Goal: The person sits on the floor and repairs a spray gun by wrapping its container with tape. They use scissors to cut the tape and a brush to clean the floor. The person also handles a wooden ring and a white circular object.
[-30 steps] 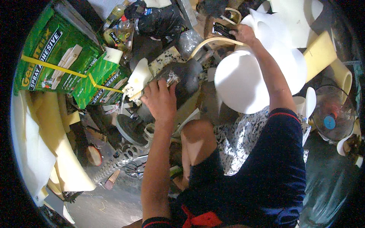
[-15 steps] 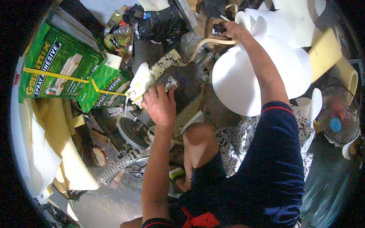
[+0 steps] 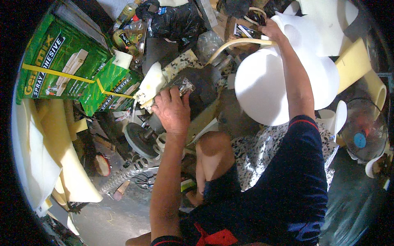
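My left hand [image 3: 172, 110] lies with bent fingers over the dark body of a bench grinder [image 3: 141, 140], whose round grey wheel shows at its left. Crumpled silvery material [image 3: 185, 85] is by the fingertips, which are partly hidden. At the far right, my right hand [image 3: 272, 30] reaches past a large round white foam sheet [image 3: 260, 88]. Its fingers are curled beside an open box of small items [image 3: 245, 31] and a pale loop [image 3: 255, 14]. I cannot make out what they grip. A cream strip [image 3: 230, 43] arches below that hand.
Green cartons [image 3: 61, 74] with yellow strapping stand at the left, above leaning yellow foam sheets [image 3: 76, 168]. Bottles [image 3: 129, 39] and a black plastic bag [image 3: 174, 24] sit at the back. A fan [image 3: 363, 133] stands at the right. Scissors [image 3: 141, 179] lie near the grinder.
The view has shifted a little. My right hand has moved right, away from the box, so more of the box's contents show. My left hand stays on the grinder.
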A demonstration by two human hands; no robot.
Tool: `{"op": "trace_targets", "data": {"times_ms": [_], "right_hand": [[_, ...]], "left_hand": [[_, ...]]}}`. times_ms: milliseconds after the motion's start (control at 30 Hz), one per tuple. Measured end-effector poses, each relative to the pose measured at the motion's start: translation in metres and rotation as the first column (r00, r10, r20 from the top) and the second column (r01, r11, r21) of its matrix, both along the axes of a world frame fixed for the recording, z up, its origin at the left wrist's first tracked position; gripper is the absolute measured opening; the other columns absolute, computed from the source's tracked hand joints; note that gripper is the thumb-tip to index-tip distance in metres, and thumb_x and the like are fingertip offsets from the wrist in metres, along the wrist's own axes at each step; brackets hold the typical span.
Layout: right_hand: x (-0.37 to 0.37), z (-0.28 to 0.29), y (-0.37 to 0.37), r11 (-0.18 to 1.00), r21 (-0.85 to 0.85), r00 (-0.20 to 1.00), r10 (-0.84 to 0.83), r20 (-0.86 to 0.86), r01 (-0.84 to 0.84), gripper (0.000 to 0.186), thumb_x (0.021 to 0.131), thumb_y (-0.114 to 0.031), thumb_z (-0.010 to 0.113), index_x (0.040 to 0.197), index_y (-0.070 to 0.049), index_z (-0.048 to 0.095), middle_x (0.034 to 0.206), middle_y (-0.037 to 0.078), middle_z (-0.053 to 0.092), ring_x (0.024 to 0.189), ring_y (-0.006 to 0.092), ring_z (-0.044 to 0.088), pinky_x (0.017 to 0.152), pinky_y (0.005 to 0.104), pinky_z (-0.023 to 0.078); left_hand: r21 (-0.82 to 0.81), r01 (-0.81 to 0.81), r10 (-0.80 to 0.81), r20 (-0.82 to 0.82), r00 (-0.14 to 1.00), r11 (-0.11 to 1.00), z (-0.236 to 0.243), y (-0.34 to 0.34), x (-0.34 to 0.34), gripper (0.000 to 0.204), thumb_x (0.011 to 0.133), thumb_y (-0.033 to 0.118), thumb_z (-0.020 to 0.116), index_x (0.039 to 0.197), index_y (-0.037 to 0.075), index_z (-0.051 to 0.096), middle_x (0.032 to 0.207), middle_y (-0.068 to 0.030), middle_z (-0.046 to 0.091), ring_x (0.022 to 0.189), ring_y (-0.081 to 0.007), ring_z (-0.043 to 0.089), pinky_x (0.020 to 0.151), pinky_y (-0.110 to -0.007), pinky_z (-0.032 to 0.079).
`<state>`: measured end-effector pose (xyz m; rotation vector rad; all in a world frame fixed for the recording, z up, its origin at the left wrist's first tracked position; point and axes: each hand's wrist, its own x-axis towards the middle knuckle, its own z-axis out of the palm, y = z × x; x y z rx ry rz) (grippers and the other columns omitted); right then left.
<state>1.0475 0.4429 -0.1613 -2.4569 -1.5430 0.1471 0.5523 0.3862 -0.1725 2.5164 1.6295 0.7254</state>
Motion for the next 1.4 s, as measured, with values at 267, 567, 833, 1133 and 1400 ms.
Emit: {"op": "trace_targets", "data": {"times_ms": [267,567,833,1133,1400], "right_hand": [[-0.009,-0.007,-0.018,0.967,0.207,0.988,-0.151,0.000,0.148,0.025,0.078,-0.018,0.071,0.099,-0.004,0.068,0.089,0.007,0.071,0.082,0.0188,0.063,0.078,0.0316,0.049],[-0.007,-0.004,-0.036,0.925,0.304,0.924,-0.106,-0.367,0.227,0.025,0.078,-0.021,0.071,0.096,-0.005,0.069,0.085,0.010,0.070,0.077,0.0193,0.064,0.073,0.0332,0.050],[-0.045,-0.014,0.002,0.997,-0.076,0.998,0.009,0.069,-0.003,0.045,0.079,-0.037,0.070,0.113,-0.008,0.067,0.103,0.018,0.069,0.100,0.0337,0.065,0.091,0.0402,0.050],[-0.005,-0.020,0.023,0.993,-0.104,0.996,0.069,0.057,-0.063,0.028,0.081,-0.026,0.063,0.093,-0.003,0.072,0.100,0.020,0.069,0.093,0.0348,0.067,0.084,0.0398,0.053],[-0.038,-0.025,0.037,0.952,-0.264,0.969,-0.092,0.230,0.153,0.029,0.080,-0.015,0.060,0.109,-0.011,0.066,0.113,0.013,0.067,0.107,0.0323,0.063,0.090,0.0435,0.052]], "left_hand": [[0.020,0.011,-0.012,0.044,0.999,1.000,0.001,0.001,0.000,0.034,0.081,0.034,0.070,0.103,0.011,0.060,0.107,-0.0073,0.058,0.096,-0.0307,0.053,0.080,-0.048,0.038],[0.030,0.015,-0.017,0.055,0.998,0.999,0.001,0.000,0.001,0.034,0.080,0.035,0.071,0.103,0.012,0.060,0.106,-0.0071,0.058,0.097,-0.0305,0.053,0.080,-0.048,0.038],[0.018,-0.005,0.005,-0.018,1.000,1.000,-0.001,-0.001,0.001,0.035,0.082,0.037,0.069,0.104,0.012,0.061,0.104,-0.0069,0.057,0.096,-0.0298,0.053,0.080,-0.048,0.038],[0.024,-0.007,0.007,0.017,1.000,1.000,-0.002,0.000,0.001,0.034,0.082,0.037,0.069,0.103,0.012,0.060,0.104,-0.0077,0.058,0.096,-0.0301,0.053,0.081,-0.048,0.039],[0.000,0.001,-0.001,0.006,1.000,1.000,-0.001,0.000,0.000,0.034,0.081,0.035,0.070,0.103,0.012,0.060,0.103,-0.0083,0.058,0.096,-0.0311,0.053,0.080,-0.050,0.039]]}}
